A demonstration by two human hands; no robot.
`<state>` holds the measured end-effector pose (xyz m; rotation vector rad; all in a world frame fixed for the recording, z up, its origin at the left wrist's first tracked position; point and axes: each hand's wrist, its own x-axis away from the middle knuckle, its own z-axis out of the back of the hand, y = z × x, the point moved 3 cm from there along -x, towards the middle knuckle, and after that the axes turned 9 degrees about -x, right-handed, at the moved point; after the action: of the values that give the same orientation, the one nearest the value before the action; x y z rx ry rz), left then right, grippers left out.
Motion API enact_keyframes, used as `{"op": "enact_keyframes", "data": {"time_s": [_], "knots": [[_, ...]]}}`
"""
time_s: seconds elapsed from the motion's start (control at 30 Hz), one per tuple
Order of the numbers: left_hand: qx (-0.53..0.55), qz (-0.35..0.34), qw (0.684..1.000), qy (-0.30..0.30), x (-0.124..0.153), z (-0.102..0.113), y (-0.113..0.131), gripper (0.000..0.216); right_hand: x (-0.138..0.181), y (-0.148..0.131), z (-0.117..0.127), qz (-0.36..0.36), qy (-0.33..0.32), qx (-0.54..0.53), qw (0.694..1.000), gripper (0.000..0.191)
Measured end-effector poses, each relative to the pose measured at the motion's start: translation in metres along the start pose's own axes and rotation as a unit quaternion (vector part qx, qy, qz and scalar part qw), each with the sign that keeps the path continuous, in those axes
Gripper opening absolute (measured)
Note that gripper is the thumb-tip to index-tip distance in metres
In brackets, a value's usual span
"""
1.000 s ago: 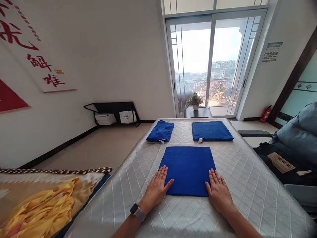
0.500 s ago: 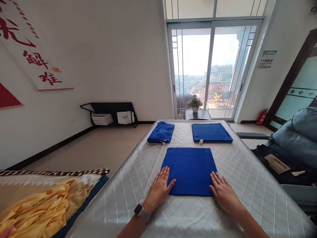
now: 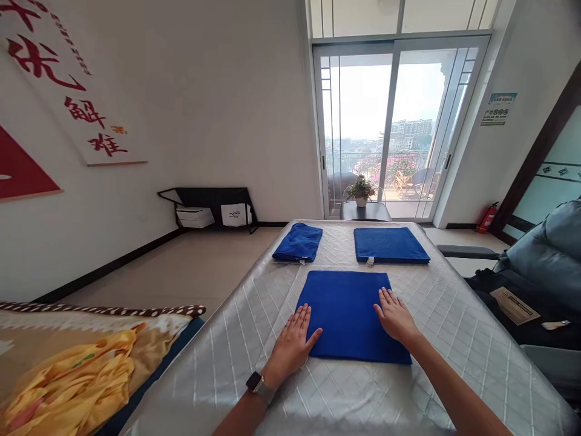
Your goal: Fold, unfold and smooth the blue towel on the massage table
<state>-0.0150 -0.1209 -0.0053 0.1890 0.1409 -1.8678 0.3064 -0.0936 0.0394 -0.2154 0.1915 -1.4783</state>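
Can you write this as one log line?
left hand: flat on blue towel left edge | right hand: flat on blue towel

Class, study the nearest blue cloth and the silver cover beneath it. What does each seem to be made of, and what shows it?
Blue cloth: seemingly soft microfibre or terry, matt. It takes no glare, and its edges look thick and soft.
Silver cover: probably a smooth synthetic, satin-like fabric, quilted. It gleams and carries stitched diamond lines.

A bed [image 3: 458,321] with a silver quilted cover bears three folded blue towels, all apart: a large square towel [image 3: 347,312] at the near middle, a thicker towel [image 3: 298,242] far left, a flat towel [image 3: 390,244] far right.
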Motion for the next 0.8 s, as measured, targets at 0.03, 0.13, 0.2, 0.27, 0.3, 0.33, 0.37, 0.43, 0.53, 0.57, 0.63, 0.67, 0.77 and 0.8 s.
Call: {"op": "enact_keyframes", "data": {"time_s": [0.03, 0.13, 0.2, 0.27, 0.3, 0.33, 0.37, 0.43, 0.53, 0.57, 0.63, 0.67, 0.77, 0.8], "knots": [[-0.001, -0.002, 1.0, -0.004, -0.001, -0.001, -0.002, 0.077, -0.005, 0.002, -0.006, -0.014, 0.01, -0.006, 1.0, 0.067], [-0.005, 0.001, 0.999, -0.035, -0.007, 0.0, -0.006, 0.077, -0.011, 0.009, -0.022, -0.033, 0.027, -0.022, 0.999, 0.069], [-0.013, 0.02, 0.999, -0.042, -0.017, 0.006, -0.003, 0.08, -0.012, 0.012, -0.028, -0.031, 0.031, -0.029, 0.999, 0.069], [-0.017, 0.028, 0.999, -0.033, -0.032, 0.014, 0.014, 0.084, -0.013, 0.013, -0.03, -0.031, 0.031, -0.033, 0.998, 0.068], [-0.013, 0.016, 0.999, -0.03, -0.04, 0.018, 0.027, 0.084, -0.013, 0.013, -0.03, -0.032, 0.031, -0.034, 0.998, 0.068], [-0.004, -0.009, 0.999, -0.03, -0.048, 0.02, 0.045, 0.084, -0.013, 0.013, -0.03, -0.033, 0.031, -0.034, 0.998, 0.068], [0.008, -0.045, 0.998, -0.034, -0.057, 0.021, 0.066, 0.082, -0.013, 0.013, -0.029, -0.034, 0.031, -0.034, 0.998, 0.068], [0.034, -0.114, 0.993, -0.029, -0.072, 0.02, 0.11, 0.077, -0.013, 0.013, -0.028, -0.031, 0.029, -0.03, 0.999, 0.069], [0.067, -0.176, 0.982, -0.007, -0.091, 0.015, 0.169, 0.074, -0.011, 0.015, -0.028, -0.017, 0.023, -0.017, 0.999, 0.066], [0.078, -0.183, 0.98, -0.001, -0.097, 0.013, 0.183, 0.074, -0.01, 0.015, -0.029, -0.011, 0.021, -0.012, 1.0, 0.065], [0.093, -0.186, 0.978, 0.01, -0.104, 0.008, 0.199, 0.074, -0.008, 0.016, -0.029, -0.005, 0.018, -0.006, 1.0, 0.065], [0.097, -0.184, 0.978, 0.016, -0.107, 0.006, 0.202, 0.074, -0.007, 0.016, -0.029, -0.005, 0.018, -0.006, 1.0, 0.065], [0.088, -0.177, 0.98, 0.028, -0.109, -0.001, 0.194, 0.073, -0.007, 0.014, -0.026, -0.011, 0.02, -0.018, 1.0, 0.063], [0.079, -0.173, 0.981, 0.027, -0.109, -0.004, 0.186, 0.073, -0.007, 0.013, -0.025, -0.015, 0.021, -0.024, 0.999, 0.063]]}}
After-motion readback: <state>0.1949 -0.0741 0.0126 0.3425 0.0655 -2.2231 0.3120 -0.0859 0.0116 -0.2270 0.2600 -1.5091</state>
